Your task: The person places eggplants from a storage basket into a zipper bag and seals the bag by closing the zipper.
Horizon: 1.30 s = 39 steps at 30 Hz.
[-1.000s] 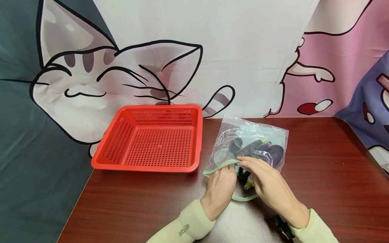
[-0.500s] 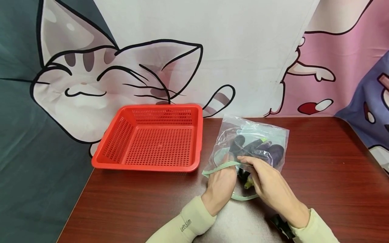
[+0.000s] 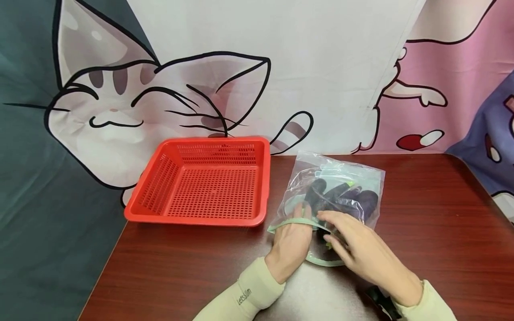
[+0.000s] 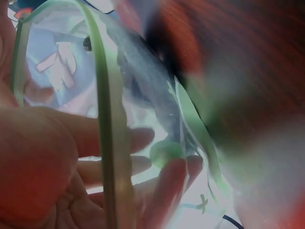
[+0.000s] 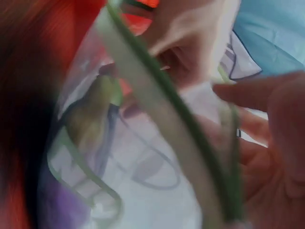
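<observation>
My left hand reaches through the mouth of a clear zip bag with a pale green edge. Its fingers extend beside the green stem end of an eggplant inside; whether they touch it is unclear. Several dark purple eggplants lie in the bag, one with its stem near the opening, partly hidden by my right hand. That hand is at the right side of the mouth, thumb and fingers spread apart, by the upper bag edge. Its contact with the edge cannot be made out.
A red perforated plastic basket stands left of the bag, with nothing in it. Both are on a dark red-brown wooden table. Behind it hangs a cloth printed with cartoon cats.
My left hand has pushed deeper into the bag, its fingertips now showing through the plastic. My right thumb has spread away from the fingers. The basket stays put.
</observation>
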Tool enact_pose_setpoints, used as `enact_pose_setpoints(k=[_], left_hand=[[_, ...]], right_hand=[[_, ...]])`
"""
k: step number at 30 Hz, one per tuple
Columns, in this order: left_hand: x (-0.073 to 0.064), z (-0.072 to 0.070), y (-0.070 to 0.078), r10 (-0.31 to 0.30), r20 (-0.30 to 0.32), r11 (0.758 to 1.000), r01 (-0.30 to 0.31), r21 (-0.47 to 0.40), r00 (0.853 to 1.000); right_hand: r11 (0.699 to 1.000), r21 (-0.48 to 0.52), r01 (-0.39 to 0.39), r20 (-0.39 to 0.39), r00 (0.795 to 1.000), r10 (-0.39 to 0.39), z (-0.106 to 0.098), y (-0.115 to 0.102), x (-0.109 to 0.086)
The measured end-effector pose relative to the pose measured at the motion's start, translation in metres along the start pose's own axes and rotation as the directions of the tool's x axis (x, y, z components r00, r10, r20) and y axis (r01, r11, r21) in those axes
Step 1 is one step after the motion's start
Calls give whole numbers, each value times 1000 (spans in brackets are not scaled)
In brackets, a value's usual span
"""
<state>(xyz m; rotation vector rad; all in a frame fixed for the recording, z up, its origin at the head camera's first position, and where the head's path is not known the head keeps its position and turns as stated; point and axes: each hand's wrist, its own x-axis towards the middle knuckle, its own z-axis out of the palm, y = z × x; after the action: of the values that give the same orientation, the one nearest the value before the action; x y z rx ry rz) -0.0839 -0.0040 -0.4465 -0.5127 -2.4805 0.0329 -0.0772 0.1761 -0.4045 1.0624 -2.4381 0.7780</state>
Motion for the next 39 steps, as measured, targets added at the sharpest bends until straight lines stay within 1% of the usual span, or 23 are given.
enact_pose_setpoints(k=[3, 4, 6, 8, 11, 13, 15, 17, 19, 20, 22, 24, 26, 28, 30, 32, 35, 37, 39], left_hand=[[1, -2, 0, -11, 34, 1000, 12, -22, 999], [1, -2, 1, -15, 42, 999, 16, -30, 999], [1, -4, 1, -21, 45, 999, 22, -34, 999], [0, -4, 1, -20, 35, 999, 21, -36, 999], [-1, -6, 1, -11, 20, 1000, 12, -13, 1000], [-2, -9, 1, -1, 26, 1000, 1, 3, 1000], [-2, -14, 0, 7, 52, 1000, -8, 9, 999], [-2, -22, -1, 22, 88, 1000, -22, 4, 996], [-1, -31, -4, 37, 155, 999, -33, -24, 987], [0, -37, -5, 44, 193, 998, -36, -43, 980], [2, -47, -9, 62, 264, 996, -44, -72, 962], [4, -56, -12, 71, 329, 993, -37, -110, 942], [7, -64, -14, 73, 354, 990, -25, -138, 932], [9, -70, -16, 73, 347, 986, -15, -168, 935], [11, -75, -17, 66, 313, 979, 0, -205, 947], [14, -78, -18, 51, 265, 970, 16, -244, 963], [17, -79, -18, 7, 187, 951, 51, -304, 982], [19, -77, -18, -17, 124, 938, 59, -341, 992], [21, -76, -18, -39, 69, 920, 63, -386, 997]], right_hand=[[1000, -19, -8, 66, 998, 9, -8, 1, -9], [999, -39, -17, 86, 996, 20, -11, 2, -13], [995, -92, -27, 124, 992, 38, -17, 4, -22], [991, -132, -31, 147, 988, 51, -21, 6, -30], [982, -181, -45, 160, 984, 74, -25, 10, -41], [977, -205, -60, 162, 982, 94, -27, 12, -46], [970, -230, -76, 158, 981, 114, -31, 14, -49], [967, -244, -73, 146, 983, 111, -35, 16, -51], [972, -231, -53, 118, 990, 82, -39, 19, -50], [975, -216, -40, 103, 993, 64, -41, 20, -49], [983, -185, -20, 66, 997, 32, -45, 21, -47], [988, -156, -11, 31, 999, 16, -48, 23, -45], [989, -149, -11, 3, 1000, 11, -52, 25, -43], [991, -133, -4, -34, 999, -1, -55, 28, -40], [992, -124, 19, -71, 997, -28, -57, 32, -37], [993, -112, 37, -100, 994, -49, -60, 36, -34], [993, -107, 57, -124, 990, -70, -65, 41, -29], [993, -108, 41, -115, 992, -53, -69, 42, -27], [994, -110, 28, -107, 993, -39, -74, 42, -24]])
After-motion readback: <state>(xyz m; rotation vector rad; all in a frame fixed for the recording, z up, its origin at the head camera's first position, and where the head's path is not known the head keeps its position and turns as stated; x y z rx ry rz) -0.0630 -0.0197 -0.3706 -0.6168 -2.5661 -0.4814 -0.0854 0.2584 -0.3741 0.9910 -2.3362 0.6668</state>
